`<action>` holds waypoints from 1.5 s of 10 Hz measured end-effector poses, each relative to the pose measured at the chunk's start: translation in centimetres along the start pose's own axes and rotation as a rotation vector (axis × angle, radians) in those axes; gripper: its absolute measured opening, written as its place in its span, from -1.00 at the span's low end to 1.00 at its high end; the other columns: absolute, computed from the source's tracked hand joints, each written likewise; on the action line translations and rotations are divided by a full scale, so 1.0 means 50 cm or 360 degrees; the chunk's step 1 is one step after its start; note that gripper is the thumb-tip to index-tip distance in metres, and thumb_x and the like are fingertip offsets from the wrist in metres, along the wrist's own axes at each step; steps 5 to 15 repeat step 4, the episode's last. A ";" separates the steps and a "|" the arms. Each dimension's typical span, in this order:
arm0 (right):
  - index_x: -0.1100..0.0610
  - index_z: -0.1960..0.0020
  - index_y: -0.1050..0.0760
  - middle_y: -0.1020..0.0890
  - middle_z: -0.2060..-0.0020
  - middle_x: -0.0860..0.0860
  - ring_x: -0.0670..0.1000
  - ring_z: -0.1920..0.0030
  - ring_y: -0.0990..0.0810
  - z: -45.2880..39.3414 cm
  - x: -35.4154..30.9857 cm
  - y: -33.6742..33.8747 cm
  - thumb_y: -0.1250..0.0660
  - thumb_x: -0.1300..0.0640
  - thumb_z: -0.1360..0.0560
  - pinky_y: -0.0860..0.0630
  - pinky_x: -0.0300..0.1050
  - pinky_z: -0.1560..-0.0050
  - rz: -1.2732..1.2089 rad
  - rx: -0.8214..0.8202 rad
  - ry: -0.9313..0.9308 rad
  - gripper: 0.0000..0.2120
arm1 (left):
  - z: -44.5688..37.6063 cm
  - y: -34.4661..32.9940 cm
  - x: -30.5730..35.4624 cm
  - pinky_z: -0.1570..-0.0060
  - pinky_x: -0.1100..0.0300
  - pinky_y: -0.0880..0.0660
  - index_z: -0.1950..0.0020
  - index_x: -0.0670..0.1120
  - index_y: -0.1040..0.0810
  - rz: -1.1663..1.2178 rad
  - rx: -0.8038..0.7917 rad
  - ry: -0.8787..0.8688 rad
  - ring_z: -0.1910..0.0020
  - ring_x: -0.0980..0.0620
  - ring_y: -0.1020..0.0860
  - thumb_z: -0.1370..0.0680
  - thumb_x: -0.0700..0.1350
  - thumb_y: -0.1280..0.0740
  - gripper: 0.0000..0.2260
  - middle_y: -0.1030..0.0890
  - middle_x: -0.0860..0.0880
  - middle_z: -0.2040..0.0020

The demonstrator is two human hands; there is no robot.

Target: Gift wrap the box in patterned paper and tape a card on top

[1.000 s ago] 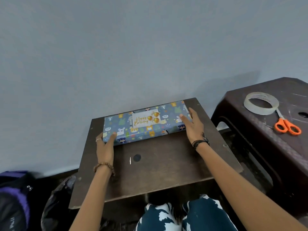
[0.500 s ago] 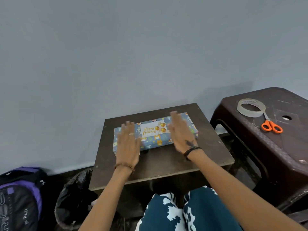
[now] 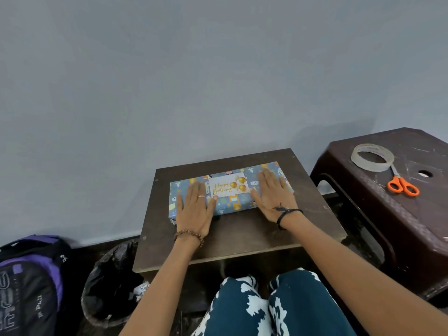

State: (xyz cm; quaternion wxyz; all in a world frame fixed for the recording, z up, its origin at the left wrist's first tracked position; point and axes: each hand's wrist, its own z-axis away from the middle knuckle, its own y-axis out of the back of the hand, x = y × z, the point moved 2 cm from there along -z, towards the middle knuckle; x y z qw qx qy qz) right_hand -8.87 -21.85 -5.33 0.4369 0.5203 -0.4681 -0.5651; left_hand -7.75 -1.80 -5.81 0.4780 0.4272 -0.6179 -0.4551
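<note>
The wrapped box (image 3: pixel 231 206) lies flat on the small dark bench (image 3: pixel 242 236), toward its far edge near the grey wall (image 3: pixel 194 81), its long side running across from nine o'clock to three o'clock. The paper is blue with little animal figures. A white card (image 3: pixel 229 187) reading "Happy Birthday" with gold balloons sits on top of the box, about in the middle.

Both palms are down on the box. The left hand (image 3: pixel 195 209) lies flat on the nine o'clock end, fingers straight and slightly spread, thumb reaching toward the card's near corner; a ring shows on one finger and a beaded bracelet on the wrist. The right hand (image 3: pixel 275 196) lies flat on the three o'clock end, fingers straight and close together, a dark band at the wrist. Neither grip is pinching anything.

At three o'clock from the bench stands a dark stool (image 3: pixel 392 204) carrying a tape roll (image 3: pixel 372 157) and orange-handled scissors (image 3: pixel 402 185), the scissor blades touching the roll. On the floor at eight o'clock are a black bin bag (image 3: pixel 109 282) and a purple backpack (image 3: pixel 29 282).
</note>
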 end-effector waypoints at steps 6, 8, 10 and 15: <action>0.24 -0.49 -0.08 -0.26 -0.44 0.17 0.13 -0.42 -0.27 0.052 0.105 0.075 0.00 -0.05 -0.63 -0.29 0.03 -0.32 -0.0539 0.0168 -0.0388 -0.46 | 0.068 0.063 -0.146 -0.47 -0.05 0.05 -0.53 -0.11 -0.04 -0.0133 -0.0048 0.0306 -0.53 0.00 0.05 -0.64 0.08 0.09 -0.51 -0.01 -0.06 -0.55; 0.24 -0.49 -0.08 -0.26 -0.44 0.17 0.13 -0.42 -0.27 0.052 0.105 0.075 0.00 -0.05 -0.63 -0.29 0.03 -0.32 -0.0539 0.0168 -0.0388 -0.46 | 0.068 0.063 -0.146 -0.47 -0.05 0.05 -0.53 -0.11 -0.04 -0.0133 -0.0048 0.0306 -0.53 0.00 0.05 -0.64 0.08 0.09 -0.51 -0.01 -0.06 -0.55; 0.24 -0.49 -0.08 -0.26 -0.44 0.17 0.13 -0.42 -0.27 0.052 0.105 0.075 0.00 -0.05 -0.63 -0.29 0.03 -0.32 -0.0539 0.0168 -0.0388 -0.46 | 0.068 0.063 -0.146 -0.47 -0.05 0.05 -0.53 -0.11 -0.04 -0.0133 -0.0048 0.0306 -0.53 0.00 0.05 -0.64 0.08 0.09 -0.51 -0.01 -0.06 -0.55; 0.24 -0.49 -0.08 -0.26 -0.44 0.17 0.13 -0.42 -0.27 0.052 0.105 0.075 0.00 -0.05 -0.63 -0.29 0.03 -0.32 -0.0539 0.0168 -0.0388 -0.46 | 0.068 0.063 -0.146 -0.47 -0.05 0.05 -0.53 -0.11 -0.04 -0.0133 -0.0048 0.0306 -0.53 0.00 0.05 -0.64 0.08 0.09 -0.51 -0.01 -0.06 -0.55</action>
